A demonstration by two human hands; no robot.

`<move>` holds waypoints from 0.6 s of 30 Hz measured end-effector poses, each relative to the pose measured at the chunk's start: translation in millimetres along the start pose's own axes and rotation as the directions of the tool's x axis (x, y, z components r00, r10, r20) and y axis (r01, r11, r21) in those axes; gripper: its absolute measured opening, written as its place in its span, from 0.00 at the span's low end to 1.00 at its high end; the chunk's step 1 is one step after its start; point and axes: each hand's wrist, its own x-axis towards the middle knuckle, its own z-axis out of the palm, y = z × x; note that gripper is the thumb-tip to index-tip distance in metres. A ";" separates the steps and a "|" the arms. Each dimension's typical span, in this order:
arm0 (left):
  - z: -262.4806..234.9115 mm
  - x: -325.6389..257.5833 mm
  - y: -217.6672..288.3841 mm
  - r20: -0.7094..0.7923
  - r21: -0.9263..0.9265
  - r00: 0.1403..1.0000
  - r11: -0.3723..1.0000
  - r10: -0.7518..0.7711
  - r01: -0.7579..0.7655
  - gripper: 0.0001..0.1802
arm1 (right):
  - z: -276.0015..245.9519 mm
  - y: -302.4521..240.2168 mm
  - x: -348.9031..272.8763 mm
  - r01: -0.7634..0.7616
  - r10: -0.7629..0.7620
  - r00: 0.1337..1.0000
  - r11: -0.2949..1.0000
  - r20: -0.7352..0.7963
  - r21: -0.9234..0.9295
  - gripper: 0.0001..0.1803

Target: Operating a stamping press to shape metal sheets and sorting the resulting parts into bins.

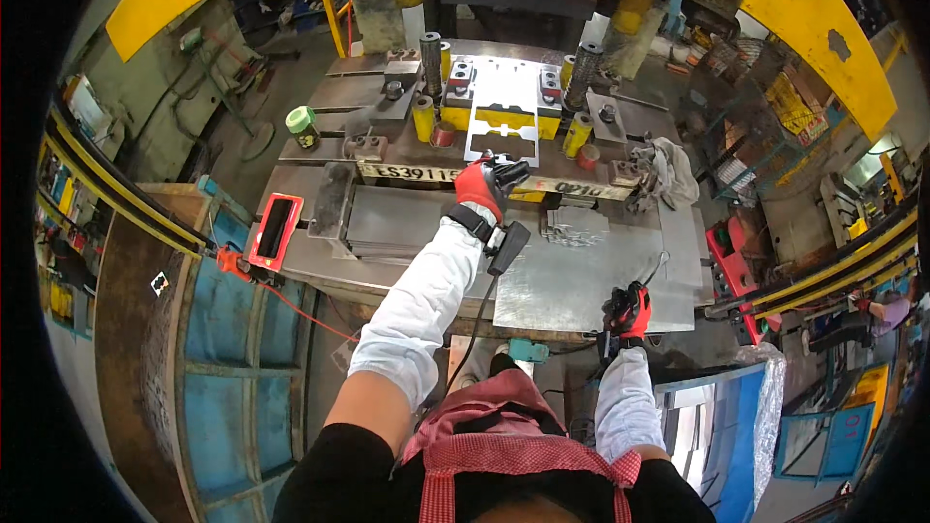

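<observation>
My left hand (489, 184), in a red and black glove, reaches to the press die (547, 123). Its fingers are closed at the near edge of a bright metal sheet with cutouts (502, 119), which lies over the die. A strapped dark device (507, 249) with a cable sits on that wrist. Lower right, my right hand (628, 313), gloved alike, is closed around a thin hooked metal rod (660, 266), its hook pointing away from me. Beneath the rod lies a large flat metal sheet (562, 281). Small cut metal pieces (574, 226) are piled between the sheet and die.
Stacked metal plates (397, 223) lie left of my forearm. A red tray with a black item (276, 230) and a green-lidded jar (302, 126) stand further left. Guide posts (583, 73) flank the die; a grey rag (675, 174) hangs right. The yellow press frame (833, 29) arches overhead.
</observation>
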 end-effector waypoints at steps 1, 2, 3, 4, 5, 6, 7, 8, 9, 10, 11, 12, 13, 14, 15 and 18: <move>-3.6 3.1 -0.6 0.004 0.002 1.000 1.000 -0.003 0.003 0.24 | -3.1 0.2 3.2 -0.042 0.041 0.999 0.998 0.018 0.056 0.13; -19.5 7.6 2.5 0.161 0.022 0.986 0.999 0.037 -0.041 0.24 | -2.8 4.6 7.0 -0.097 0.092 0.994 0.990 0.051 0.106 0.12; -22.8 9.9 2.0 0.324 0.036 0.944 0.997 0.059 -0.074 0.24 | -7.0 7.3 12.0 -0.094 0.089 0.995 0.990 0.048 0.108 0.12; -25.4 12.2 0.5 0.327 0.037 0.943 0.997 0.055 -0.071 0.24 | -11.0 10.0 16.9 -0.099 0.092 0.994 0.984 0.056 0.149 0.13; -24.0 10.9 -1.4 0.334 0.153 0.936 0.974 0.110 -0.169 0.24 | -12.7 10.5 17.0 -0.106 0.096 0.993 0.976 0.062 0.190 0.13; -21.9 10.1 -3.5 0.347 0.265 0.923 0.928 0.163 -0.263 0.23 | -15.2 9.9 16.9 -0.103 0.094 0.994 0.976 0.055 0.193 0.13; -18.6 11.0 -4.8 0.350 0.266 0.924 0.929 0.155 -0.257 0.23 | -17.2 8.3 18.1 -0.101 0.091 0.993 0.984 0.073 0.147 0.13; -10.6 5.7 -2.2 0.191 0.156 0.975 0.978 0.109 -0.140 0.23 | -17.2 8.2 16.8 -0.104 0.094 0.991 0.989 0.092 0.101 0.13; -3.9 2.5 -0.4 0.035 0.026 0.999 0.999 0.037 -0.038 0.23 | -15.9 8.5 16.4 -0.105 0.097 0.992 0.989 0.086 0.105 0.13; -19.8 13.0 1.1 0.312 -0.086 0.950 0.996 0.007 0.021 0.22 | -14.2 8.8 16.5 -0.136 0.127 0.989 0.982 0.075 0.135 0.13; -25.8 14.6 6.5 0.565 -0.148 0.825 0.981 -0.021 0.127 0.22 | -13.9 9.4 17.9 -0.164 0.154 0.986 0.973 0.069 0.162 0.13; -30.0 16.7 8.4 0.489 -0.149 0.871 0.979 -0.050 0.140 0.22 | -13.4 11.4 18.1 -0.164 0.155 0.985 0.973 0.071 0.163 0.13; -34.5 18.2 10.2 0.408 -0.152 0.910 0.977 -0.077 0.150 0.22 | -11.2 14.4 18.9 -0.116 0.103 0.992 0.975 0.079 0.188 0.12; -28.4 16.0 7.6 0.456 -0.177 0.888 0.972 -0.057 0.153 0.22 | -12.9 15.8 21.0 -0.061 0.045 0.996 0.974 0.075 0.217 0.11; -21.8 13.7 4.2 0.459 -0.176 0.886 0.971 -0.064 0.161 0.22 | -15.3 16.4 22.7 -0.006 -0.012 0.998 0.970 0.070 0.244 0.10; 1.0 -2.1 -0.2 0.035 0.051 0.998 0.997 0.048 -0.050 0.21 | -20.5 17.3 23.7 0.024 -0.044 0.997 0.964 0.070 0.266 0.08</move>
